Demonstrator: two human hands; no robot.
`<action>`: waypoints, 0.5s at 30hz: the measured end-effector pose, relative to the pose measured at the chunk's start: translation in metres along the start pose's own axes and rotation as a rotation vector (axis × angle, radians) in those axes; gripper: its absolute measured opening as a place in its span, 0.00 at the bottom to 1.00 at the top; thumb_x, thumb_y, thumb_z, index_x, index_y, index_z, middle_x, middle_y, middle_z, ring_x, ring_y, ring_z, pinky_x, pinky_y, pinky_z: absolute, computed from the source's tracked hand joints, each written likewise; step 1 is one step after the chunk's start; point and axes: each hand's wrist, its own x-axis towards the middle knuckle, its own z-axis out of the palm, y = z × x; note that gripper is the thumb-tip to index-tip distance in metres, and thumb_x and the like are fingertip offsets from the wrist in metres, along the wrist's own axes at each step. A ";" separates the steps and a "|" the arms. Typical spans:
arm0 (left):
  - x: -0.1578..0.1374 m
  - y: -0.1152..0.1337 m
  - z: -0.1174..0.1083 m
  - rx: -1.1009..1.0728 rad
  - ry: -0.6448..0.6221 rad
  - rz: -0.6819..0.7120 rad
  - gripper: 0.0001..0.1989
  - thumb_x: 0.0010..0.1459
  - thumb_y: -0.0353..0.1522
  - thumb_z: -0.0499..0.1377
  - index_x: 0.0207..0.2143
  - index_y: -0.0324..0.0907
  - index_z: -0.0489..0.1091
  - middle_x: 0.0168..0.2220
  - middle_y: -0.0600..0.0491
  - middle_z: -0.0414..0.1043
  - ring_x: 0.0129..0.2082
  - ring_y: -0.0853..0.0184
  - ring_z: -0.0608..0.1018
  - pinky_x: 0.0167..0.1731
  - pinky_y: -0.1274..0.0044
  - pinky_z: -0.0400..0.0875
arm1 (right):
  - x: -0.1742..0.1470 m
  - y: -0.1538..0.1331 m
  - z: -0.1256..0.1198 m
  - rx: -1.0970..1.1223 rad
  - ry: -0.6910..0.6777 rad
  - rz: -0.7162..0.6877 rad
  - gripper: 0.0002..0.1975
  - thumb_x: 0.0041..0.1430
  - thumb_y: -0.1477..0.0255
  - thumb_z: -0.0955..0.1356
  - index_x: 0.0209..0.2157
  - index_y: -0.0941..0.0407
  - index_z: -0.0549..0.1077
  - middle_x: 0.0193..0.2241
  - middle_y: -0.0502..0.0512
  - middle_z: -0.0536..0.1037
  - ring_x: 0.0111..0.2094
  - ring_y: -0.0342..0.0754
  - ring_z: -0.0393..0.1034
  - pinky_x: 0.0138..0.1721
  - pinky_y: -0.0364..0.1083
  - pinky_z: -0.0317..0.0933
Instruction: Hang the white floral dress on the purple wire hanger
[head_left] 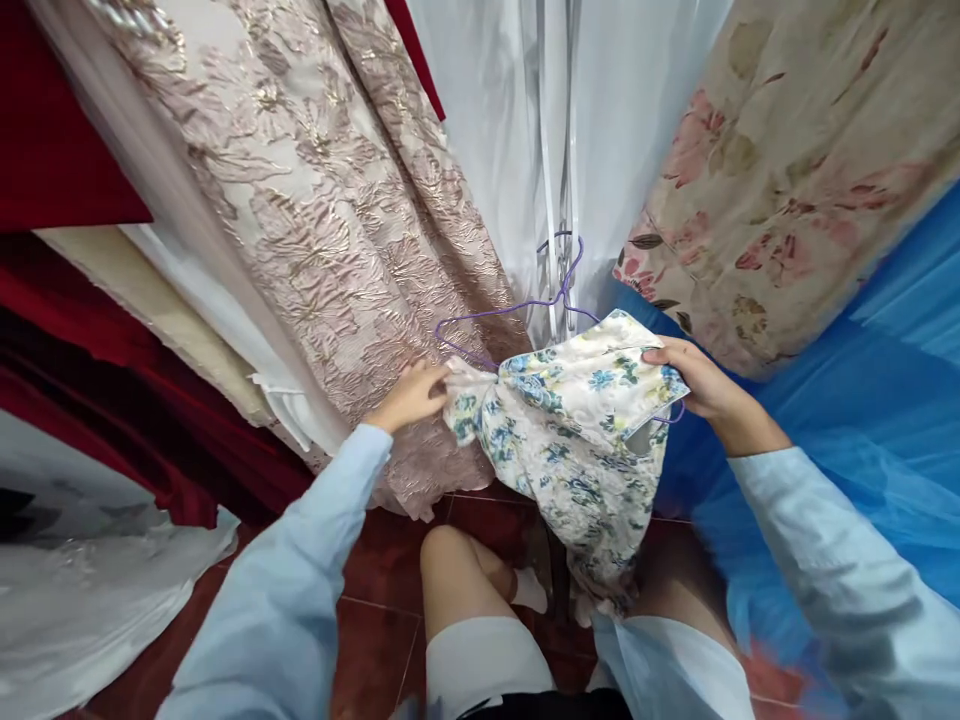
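Note:
A white garment with blue and yellow flowers (570,440) hangs down in front of me, partly over a purple wire hanger (517,304). My right hand (694,378) pinches the garment's upper right corner, thumb on top. My left hand (411,397) closes on the gathered, ruffled edge at the garment's left side. The hanger's left arm sticks out bare above the cloth, and a short bit of its right end shows under my right hand. Its hook points up, in front of white ribbons (551,150). The garment's lower end drops between my knees.
A pink brocade fabric (322,210) hangs on the left, with dark red cloth (67,130) beyond it. White fabric (480,60) hangs at the back. On the right are a beige floral fabric (787,170) and blue tulle (862,400). Red tiles (375,640) cover the floor.

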 end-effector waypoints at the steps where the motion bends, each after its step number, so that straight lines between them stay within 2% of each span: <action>1: 0.013 -0.005 -0.005 -0.058 0.016 0.004 0.13 0.38 0.28 0.65 0.32 0.45 0.77 0.32 0.48 0.74 0.40 0.53 0.69 0.52 0.65 0.62 | 0.000 0.000 0.002 0.014 -0.019 0.025 0.14 0.43 0.64 0.75 0.33 0.57 0.78 0.24 0.54 0.81 0.21 0.49 0.73 0.22 0.45 0.64; 6: 0.075 -0.005 -0.028 -0.231 0.117 0.041 0.08 0.37 0.23 0.63 0.21 0.43 0.72 0.24 0.51 0.70 0.29 0.61 0.66 0.41 0.73 0.64 | 0.002 -0.003 0.009 0.047 0.013 0.041 0.14 0.44 0.63 0.76 0.32 0.57 0.79 0.26 0.53 0.82 0.24 0.51 0.76 0.24 0.45 0.68; 9: 0.097 0.009 -0.029 -0.214 0.224 0.074 0.09 0.38 0.20 0.61 0.20 0.43 0.68 0.24 0.52 0.68 0.30 0.61 0.68 0.39 0.74 0.65 | 0.004 -0.006 0.008 0.060 0.052 0.062 0.12 0.45 0.63 0.76 0.28 0.56 0.78 0.24 0.52 0.81 0.23 0.49 0.74 0.22 0.44 0.67; 11: 0.103 0.025 -0.022 -0.222 0.236 0.139 0.09 0.42 0.20 0.59 0.23 0.42 0.67 0.29 0.51 0.72 0.34 0.61 0.72 0.42 0.74 0.66 | 0.006 -0.007 0.008 0.077 0.072 0.078 0.13 0.46 0.61 0.76 0.28 0.56 0.78 0.24 0.52 0.81 0.22 0.48 0.74 0.21 0.43 0.67; 15: 0.099 0.062 0.001 -0.340 0.154 0.277 0.06 0.53 0.26 0.60 0.35 0.42 0.68 0.46 0.47 0.75 0.48 0.59 0.76 0.48 0.73 0.68 | 0.009 -0.001 0.008 0.108 0.048 0.108 0.16 0.52 0.57 0.75 0.31 0.57 0.80 0.26 0.55 0.83 0.23 0.49 0.77 0.23 0.43 0.71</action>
